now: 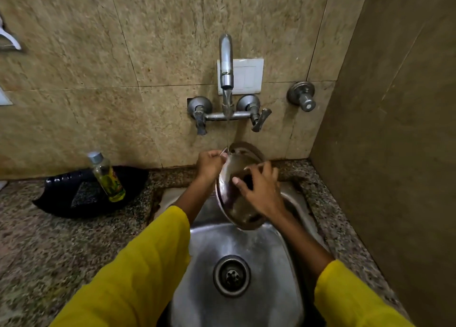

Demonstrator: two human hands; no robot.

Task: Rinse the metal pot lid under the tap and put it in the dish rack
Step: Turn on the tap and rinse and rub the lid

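Observation:
The round metal pot lid (235, 203) is held tilted on edge over the steel sink (246, 250), its inner side facing me. My left hand (209, 165) grips its upper left rim. My right hand (259, 191) lies flat across the lid's face with fingers spread. A thin stream of water runs from the wall tap (226, 62) onto the lid's top edge. No dish rack is in view.
A black tray (74, 198) sits on the speckled granite counter at the left, with a small bottle of yellow-green liquid (107, 177) standing in it. A white switch plate (246, 76) sits behind the tap. A brown wall closes off the right side.

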